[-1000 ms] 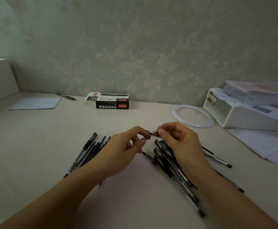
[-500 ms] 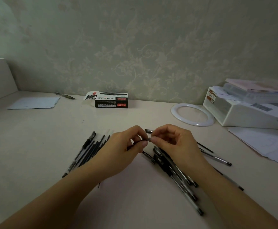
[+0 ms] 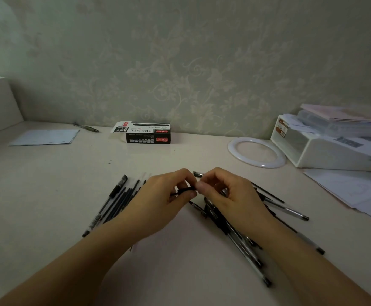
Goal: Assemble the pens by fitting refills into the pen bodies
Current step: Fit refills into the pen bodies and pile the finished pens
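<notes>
Black pen (image 3: 185, 191) held level between both hands, above the desk (image 3: 47, 195) at centre. Left hand (image 3: 161, 199) curls over it, thumb and fingertips pinching the dark barrel; a short black stretch shows between the knuckles and the thumb. Right hand (image 3: 231, 195) meets it end to end, thumb and forefinger pinched at the pen's right end, the two thumbs almost touching. What the right fingers grip exactly is too small to tell. Behind the fingertips a dark pen tip (image 3: 198, 174) pokes out. Left of the hands, a row of refills (image 3: 116, 202) lies side by side, partly under the left wrist. Under and right of the right hand, a loose pile of pens (image 3: 246, 246) fans toward the near edge. Farther back: pen box (image 3: 146, 135), white ring (image 3: 256, 152), white bin (image 3: 326, 149), paper sheet (image 3: 45, 137).
</notes>
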Motion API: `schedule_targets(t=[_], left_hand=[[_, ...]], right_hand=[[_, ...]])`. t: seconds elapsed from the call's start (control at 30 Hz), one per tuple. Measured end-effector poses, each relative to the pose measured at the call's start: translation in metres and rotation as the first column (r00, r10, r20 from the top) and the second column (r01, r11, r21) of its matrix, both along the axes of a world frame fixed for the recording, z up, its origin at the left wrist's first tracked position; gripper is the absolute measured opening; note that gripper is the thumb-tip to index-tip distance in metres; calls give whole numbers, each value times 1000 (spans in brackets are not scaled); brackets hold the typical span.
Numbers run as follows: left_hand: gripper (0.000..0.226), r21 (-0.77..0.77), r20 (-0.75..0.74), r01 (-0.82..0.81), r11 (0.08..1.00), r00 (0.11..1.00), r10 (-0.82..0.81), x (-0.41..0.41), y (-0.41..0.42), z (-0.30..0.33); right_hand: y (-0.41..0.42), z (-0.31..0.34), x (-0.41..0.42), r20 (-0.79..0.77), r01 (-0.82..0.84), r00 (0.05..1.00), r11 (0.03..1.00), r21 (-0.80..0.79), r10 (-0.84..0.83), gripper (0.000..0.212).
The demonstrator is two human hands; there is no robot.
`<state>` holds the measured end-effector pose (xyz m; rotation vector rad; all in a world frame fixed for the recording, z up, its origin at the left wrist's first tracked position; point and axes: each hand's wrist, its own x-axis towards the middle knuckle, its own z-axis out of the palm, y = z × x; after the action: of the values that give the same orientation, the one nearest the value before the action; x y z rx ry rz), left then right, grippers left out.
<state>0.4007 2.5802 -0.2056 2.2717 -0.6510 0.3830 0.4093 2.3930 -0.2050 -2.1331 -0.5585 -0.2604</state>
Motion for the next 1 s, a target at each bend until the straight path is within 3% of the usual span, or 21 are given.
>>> schedule_targets(t=[0.07,0.23,0.4,0.57,0.73,0.9,1.0], left_hand=[[10,3,1,-3,1000,1000,3,0,0,0],[7,15,-11,8,1000,1000,-7,-2,-2,0],[10,6,-5,-2,1000,1000,2,-2,-1,3],[7,22,15,-1,1000,1000,0,-3,-4,2],[8,-12,6,-18,1000,1000,19,-3,-1,4],[8,-21,17,-8,1000,1000,9,-4,-3,3],[9,-51,11,-23,998,1000,23,-3,-2,3]], right_hand=[[-1,-1,1,0,-13,1000,1000,-24,13,13],[0,-1,-2,27,7,1000,1000,-5,-6,36],[-2,0,0,-9,-20,1000,999,-26,19,10],[-1,0,-1,2,-1,1000,1000,-30,1,34],[-2,1,0,-9,-41,999,999,-28,41,13],[-1,-1,-2,25,-22,999,1000,-20,22,34],[-1,0,-1,4,-33,999,999,-11,33,23]])
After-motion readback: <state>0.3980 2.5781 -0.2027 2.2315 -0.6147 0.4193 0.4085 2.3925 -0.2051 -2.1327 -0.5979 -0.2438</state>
